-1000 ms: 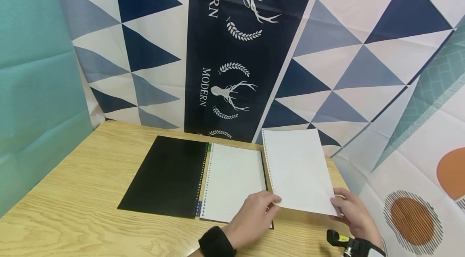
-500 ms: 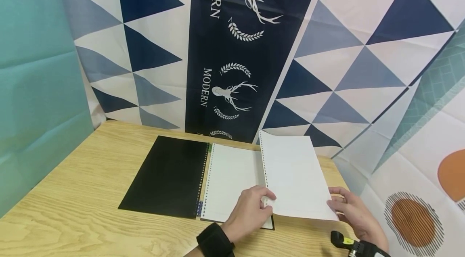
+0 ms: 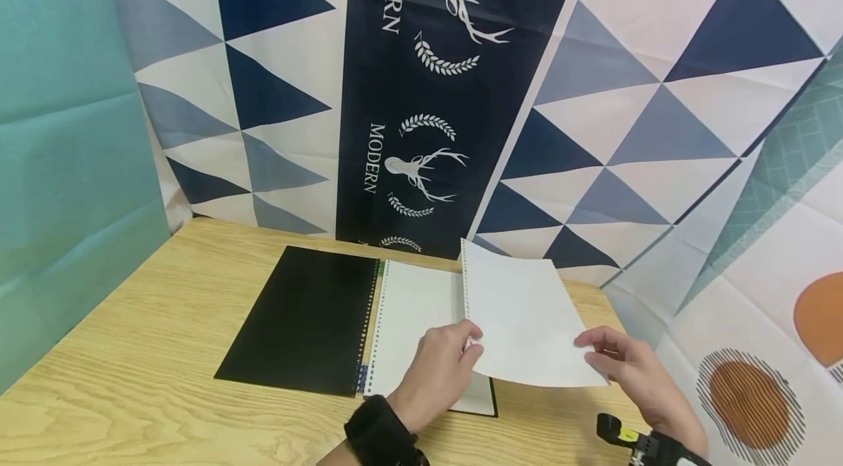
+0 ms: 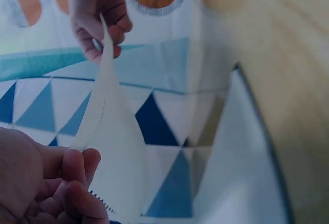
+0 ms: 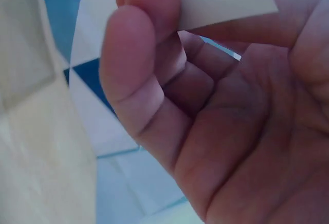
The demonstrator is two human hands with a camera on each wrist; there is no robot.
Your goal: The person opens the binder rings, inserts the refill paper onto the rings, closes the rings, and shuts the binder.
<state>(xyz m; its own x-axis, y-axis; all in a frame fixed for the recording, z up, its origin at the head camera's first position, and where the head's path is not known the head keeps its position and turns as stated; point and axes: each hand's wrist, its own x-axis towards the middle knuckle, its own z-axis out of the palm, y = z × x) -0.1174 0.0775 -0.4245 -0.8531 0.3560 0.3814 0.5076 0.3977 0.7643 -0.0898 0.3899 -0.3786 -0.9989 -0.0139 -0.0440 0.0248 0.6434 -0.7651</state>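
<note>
Loose white paper with punched holes along its left edge hangs tilted above the table. My left hand pinches it near the lower left corner between thumb and fingers. At the lower right, my right hand pinches the other corner. In the left wrist view the paper bows between the two hands; whether it is one sheet or more I cannot tell. Below and to the left lies a hole-punched paper stack, partly hidden by my left hand and the raised paper. The right wrist view shows a paper corner between the fingers.
A black cover with edge holes lies flat left of the stack. Green and blue bits show between them. The wooden table meets patterned cloth at the back. Black bands sit on both wrists.
Both hands have carried the held paper leftward, so it now overlaps more of the stack. Its top edge has dropped and its sheet has become more curved. The black cover has stayed put.
</note>
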